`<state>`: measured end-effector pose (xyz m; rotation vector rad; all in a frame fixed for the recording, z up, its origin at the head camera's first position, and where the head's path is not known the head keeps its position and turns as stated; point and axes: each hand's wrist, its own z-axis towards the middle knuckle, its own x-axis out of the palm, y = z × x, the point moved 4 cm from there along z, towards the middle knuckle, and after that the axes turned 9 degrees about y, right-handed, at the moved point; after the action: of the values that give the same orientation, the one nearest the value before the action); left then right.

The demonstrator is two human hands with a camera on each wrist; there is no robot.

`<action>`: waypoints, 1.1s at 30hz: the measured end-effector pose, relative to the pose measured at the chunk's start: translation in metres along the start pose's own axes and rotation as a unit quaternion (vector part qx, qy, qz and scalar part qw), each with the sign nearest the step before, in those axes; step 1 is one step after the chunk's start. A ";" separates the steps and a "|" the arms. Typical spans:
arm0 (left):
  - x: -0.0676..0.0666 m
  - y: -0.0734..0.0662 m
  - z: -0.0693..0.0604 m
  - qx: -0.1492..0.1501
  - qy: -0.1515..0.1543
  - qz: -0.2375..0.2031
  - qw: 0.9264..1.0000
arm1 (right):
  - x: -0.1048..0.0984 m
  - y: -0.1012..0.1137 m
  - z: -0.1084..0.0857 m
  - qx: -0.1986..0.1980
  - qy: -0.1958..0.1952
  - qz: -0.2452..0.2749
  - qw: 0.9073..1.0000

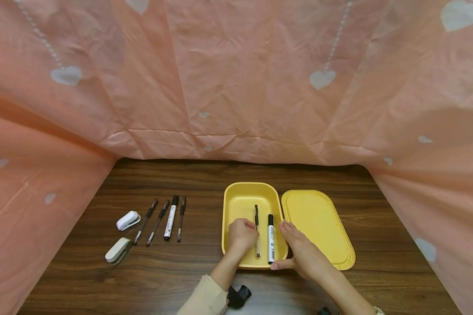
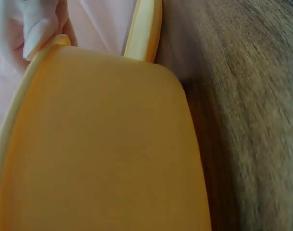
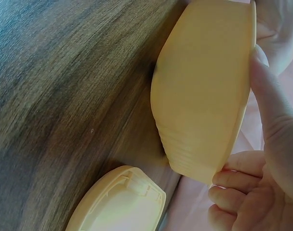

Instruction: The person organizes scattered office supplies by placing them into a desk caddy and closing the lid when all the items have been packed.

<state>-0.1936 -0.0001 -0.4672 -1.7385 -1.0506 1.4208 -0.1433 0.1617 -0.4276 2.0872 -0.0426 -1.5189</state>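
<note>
A yellow box (image 1: 242,192) stands on the table with a black-capped gel pen (image 1: 256,213) and a white marker (image 1: 271,240) with a black cap inside. My left hand (image 1: 242,235) reaches over the box and pinches the gel pen near its middle. In the left wrist view the box wall fills most of the picture and hides the pen. My right hand (image 1: 303,251) touches the box's near right corner, its fingers along the right side and its thumb (image 3: 269,91) against the near rim.
A yellow lid (image 1: 319,227) lies right of the box. To the left are several gel pens (image 1: 146,221), another white marker (image 1: 171,218), a white stapler (image 1: 128,220) and a beige stapler (image 1: 118,250). Pink curtain (image 1: 236,87) surrounds the wooden table (image 1: 82,271).
</note>
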 end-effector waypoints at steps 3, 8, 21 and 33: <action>0.002 0.001 0.000 -0.003 0.005 0.006 1.000 | 0.000 0.000 0.000 0.000 0.000 0.000 1.000; 0.005 0.003 0.000 -0.008 0.023 0.019 1.000 | 0.000 0.001 0.000 -0.002 0.000 -0.002 1.000; 0.013 0.002 -0.003 0.006 0.054 0.043 0.998 | 0.000 0.000 0.000 -0.001 0.000 -0.003 1.000; 0.017 0.001 -0.003 0.023 0.075 0.051 0.996 | 0.001 -0.001 -0.001 0.005 0.003 0.003 1.000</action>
<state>-0.1885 0.0147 -0.4757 -1.8570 -0.8541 1.3412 -0.1424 0.1629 -0.4283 2.0969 -0.0536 -1.5131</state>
